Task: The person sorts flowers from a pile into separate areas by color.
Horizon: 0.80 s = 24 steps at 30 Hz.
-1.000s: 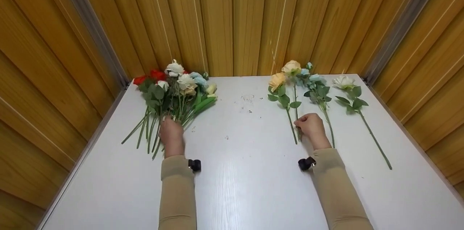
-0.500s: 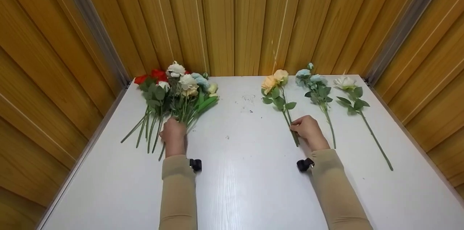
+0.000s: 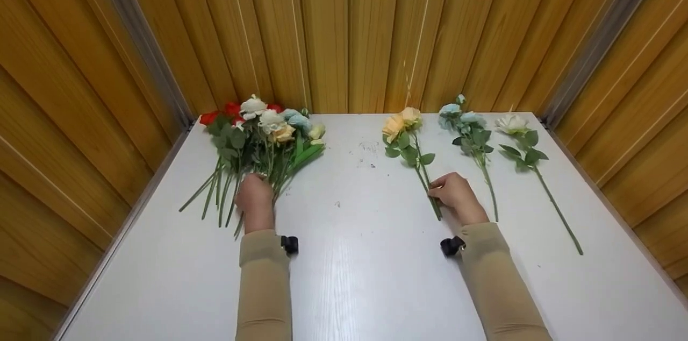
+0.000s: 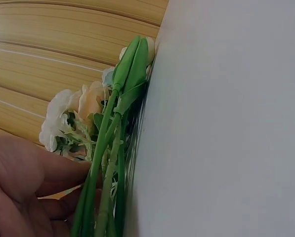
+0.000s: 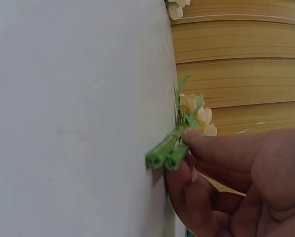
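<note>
On the left of the white table [image 3: 355,265] lies a heap of artificial flowers: red roses [image 3: 209,118], white flowers [image 3: 271,121], blue ones [image 3: 296,119] and pale tulips [image 3: 317,131]. My left hand [image 3: 254,201] is among the stems, gripping a white flower's stem; its fingertips are partly hidden. Green tulip stems [image 4: 107,128] pass in front of those fingers in the left wrist view. Two peach roses [image 3: 395,127] lie side by side at right, stems nearly together. My right hand [image 3: 457,196] pinches a peach rose stem [image 5: 177,157] between thumb and fingers, low near the cut ends.
Right of the right hand lie a blue flower stem [image 3: 486,174] and a white rose [image 3: 510,123] with a long stem. Wood-patterned panels [image 3: 365,34] enclose the table's back and sides. Small dark specks [image 3: 372,165] mark the tabletop.
The peach roses have shifted left, away from the blue flower, and come together with the right hand at their stems. The white blooms at left have shifted slightly left under the left hand.
</note>
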Tool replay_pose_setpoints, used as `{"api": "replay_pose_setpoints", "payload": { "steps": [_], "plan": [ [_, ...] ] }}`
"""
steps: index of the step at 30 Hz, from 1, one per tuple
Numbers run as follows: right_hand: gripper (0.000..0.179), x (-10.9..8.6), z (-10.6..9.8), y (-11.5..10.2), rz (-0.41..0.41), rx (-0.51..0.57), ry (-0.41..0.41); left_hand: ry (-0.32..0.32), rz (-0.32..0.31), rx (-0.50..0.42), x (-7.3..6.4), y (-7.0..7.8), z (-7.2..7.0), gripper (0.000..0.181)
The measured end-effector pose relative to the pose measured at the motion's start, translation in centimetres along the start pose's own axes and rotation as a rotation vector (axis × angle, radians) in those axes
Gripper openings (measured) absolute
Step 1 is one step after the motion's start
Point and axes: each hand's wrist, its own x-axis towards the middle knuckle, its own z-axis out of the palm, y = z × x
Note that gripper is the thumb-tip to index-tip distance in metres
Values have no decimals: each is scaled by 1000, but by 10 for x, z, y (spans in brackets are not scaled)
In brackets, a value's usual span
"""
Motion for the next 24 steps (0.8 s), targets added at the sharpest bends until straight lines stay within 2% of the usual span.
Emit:
{"api": "replay_pose_setpoints", "payload": {
  "steps": [4, 7, 10, 14, 16, 20, 24],
  "plan": [
    [33, 0, 0, 0, -2, -5, -16, 23, 7, -21, 0, -1, -2, 29],
    [36, 0, -1, 0, 5, 5, -34, 7, 4, -44, 0, -1, -6, 30],
    [38, -1, -1, 0, 12, 24, -44, -69, -2, -122, -1, 1, -12, 28],
    [38, -2, -2, -1, 22, 67, -56, -191, -24, -318, -2, 3, -19, 37],
    [37, -2, -3, -1, 28, 79, -60, -224, -41, -394, -2, 4, -21, 38],
    [37, -1, -3, -1, 30, 51, -54, -229, -55, -429, -2, 5, -23, 36],
    [37, 0, -2, 0, 33, 17, -45, -223, -44, -466, -3, 6, -25, 35]
  ]
}}
